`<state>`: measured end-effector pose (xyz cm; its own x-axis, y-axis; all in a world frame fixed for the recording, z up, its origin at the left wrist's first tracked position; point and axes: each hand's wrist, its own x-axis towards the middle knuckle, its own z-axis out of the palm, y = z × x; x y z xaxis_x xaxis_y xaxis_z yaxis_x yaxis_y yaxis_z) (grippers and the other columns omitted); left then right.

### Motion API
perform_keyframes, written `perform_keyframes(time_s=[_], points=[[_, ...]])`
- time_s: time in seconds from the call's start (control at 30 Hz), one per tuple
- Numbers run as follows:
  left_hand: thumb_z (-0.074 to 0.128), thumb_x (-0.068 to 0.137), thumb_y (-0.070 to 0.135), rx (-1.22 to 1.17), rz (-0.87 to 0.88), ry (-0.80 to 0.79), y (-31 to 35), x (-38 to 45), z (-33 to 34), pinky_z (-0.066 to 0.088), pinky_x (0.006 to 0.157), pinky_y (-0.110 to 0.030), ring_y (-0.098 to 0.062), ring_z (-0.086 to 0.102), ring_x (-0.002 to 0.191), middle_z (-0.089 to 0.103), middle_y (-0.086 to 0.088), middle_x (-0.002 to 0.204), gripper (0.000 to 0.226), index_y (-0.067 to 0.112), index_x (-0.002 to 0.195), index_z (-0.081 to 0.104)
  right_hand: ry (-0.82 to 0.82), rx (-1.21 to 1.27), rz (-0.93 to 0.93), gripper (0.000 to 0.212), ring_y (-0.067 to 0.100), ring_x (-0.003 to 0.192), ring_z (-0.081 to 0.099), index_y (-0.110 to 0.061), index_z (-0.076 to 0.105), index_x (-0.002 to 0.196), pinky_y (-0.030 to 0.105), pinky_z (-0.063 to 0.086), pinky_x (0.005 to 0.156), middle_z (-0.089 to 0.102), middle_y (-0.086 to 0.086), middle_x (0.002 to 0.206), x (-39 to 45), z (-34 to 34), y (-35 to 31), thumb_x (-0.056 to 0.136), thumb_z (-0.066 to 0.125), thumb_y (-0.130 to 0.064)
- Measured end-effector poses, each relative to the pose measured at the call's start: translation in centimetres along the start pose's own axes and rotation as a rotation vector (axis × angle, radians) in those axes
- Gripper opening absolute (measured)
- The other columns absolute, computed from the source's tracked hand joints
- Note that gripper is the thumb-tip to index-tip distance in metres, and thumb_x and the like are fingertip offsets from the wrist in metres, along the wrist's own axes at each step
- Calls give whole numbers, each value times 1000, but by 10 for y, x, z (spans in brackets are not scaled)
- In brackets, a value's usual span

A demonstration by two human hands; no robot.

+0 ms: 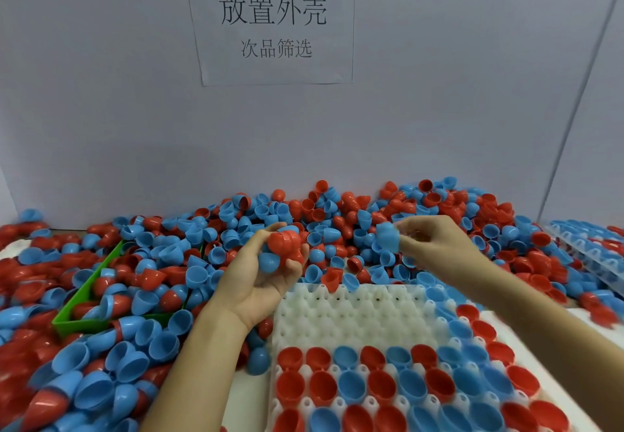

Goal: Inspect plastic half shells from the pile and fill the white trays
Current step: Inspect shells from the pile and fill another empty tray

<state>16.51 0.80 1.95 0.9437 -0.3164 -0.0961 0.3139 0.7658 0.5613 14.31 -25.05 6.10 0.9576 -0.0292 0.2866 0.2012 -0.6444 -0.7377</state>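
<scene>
The left hand [266, 273] holds several shells [283, 246] loosely, the right hand [435, 242] pinches a blue shell [386, 237]; one may slip back into the pile [337, 215] uninspected.

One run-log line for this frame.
left hand: holds several shells | right hand: pinches blue shell | white tray: partly filled

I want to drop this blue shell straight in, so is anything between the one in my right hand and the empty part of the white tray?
Nothing visible. The right hand pinches the blue shell above the pile's near edge, and the white tray has open cups just below.
</scene>
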Motion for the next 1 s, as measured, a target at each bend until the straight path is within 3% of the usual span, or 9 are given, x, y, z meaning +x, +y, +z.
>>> perform_keyframes(time_s=[0.1, 0.23, 0.47, 0.63, 0.7, 0.77, 0.83, 0.9, 1.0], points=[[58, 92, 13, 30, 10, 23, -1, 2, 0, 51, 46, -23, -26, 67, 76, 67, -18, 94, 17, 12, 102, 73, -270, -490, -51, 11, 26, 81, 69, -15, 75, 89, 38, 60, 77, 73, 4, 88, 1, -34, 14, 93, 66, -17], [60, 91, 13, 107, 12, 31, -3, 2, 3, 49, 44, -23, -25, 68, 72, 72, -16, 81, 21, 15, 82, 79, -564, -802, 9, 15, 8, 84, 67, -30, 75, 102, 29, 59, 83, 70, -14, 95, -13, -40, 25, 93, 67, -22], [66, 78, 15, 174, 32, 10, -5, -1, 5, 47, 44, -22, -20, 62, 69, 68, -12, 80, 14, 16, 87, 76, -587, -953, 10, 21, 20, 89, 68, -17, 74, 100, 34, 61, 76, 71, 2, 101, -29, -7, 28, 88, 59, -9], [68, 75, 18, 221, 44, -14, -6, 1, 3, 45, 44, -22, -17, 59, 62, 69, -11, 76, 21, 15, 95, 73, -650, -911, 58, 22, 13, 87, 68, -22, 74, 107, 29, 61, 80, 72, -6, 102, -19, -21, 21, 91, 62, -13], [68, 74, 18, 277, 56, -17, -6, 2, 1, 44, 45, -22, -17, 57, 63, 68, -11, 78, 23, 16, 96, 72, -579, -896, 25, 19, 6, 68, 59, -17, 75, 92, 19, 55, 67, 68, -8, 80, -15, -22, 16, 93, 58, -8], [67, 74, 17, 353, 65, -41, -7, 2, 1, 44, 45, -23, -16, 57, 62, 68, -10, 79, 24, 17, 98, 71, -452, -847, -49, 25, 10, 53, 47, -4, 67, 74, 21, 45, 55, 59, 2, 63, -12, -16, 8, 93, 52, -2], [67, 76, 18, 425, 59, -90, -8, 1, 1, 46, 45, -23, -15, 61, 62, 70, -9, 81, 27, 18, 103, 70, -342, -671, -169, 23, 11, 62, 61, -10, 70, 84, 23, 55, 64, 70, 1, 80, -10, -2, -5, 98, 53, -11], [68, 78, 21, 498, 46, -143, -9, -1, 2, 51, 49, -24, -16, 68, 68, 74, -7, 86, 28, 20, 106, 72, -267, -395, -215, 18, 0, 77, 67, -24, 71, 107, 19, 57, 72, 69, -16, 93, -11, 14, -21, 101, 54, -25], [66, 83, 25, 612, 47, -183, -11, -4, 1, 56, 59, -27, -19, 73, 79, 74, -7, 99, 30, 23, 113, 72, -240, -114, -172, 21, 5, 80, 70, -31, 66, 116, 26, 61, 68, 70, -10, 93, -11, 40, -41, 99, 55, -39]])
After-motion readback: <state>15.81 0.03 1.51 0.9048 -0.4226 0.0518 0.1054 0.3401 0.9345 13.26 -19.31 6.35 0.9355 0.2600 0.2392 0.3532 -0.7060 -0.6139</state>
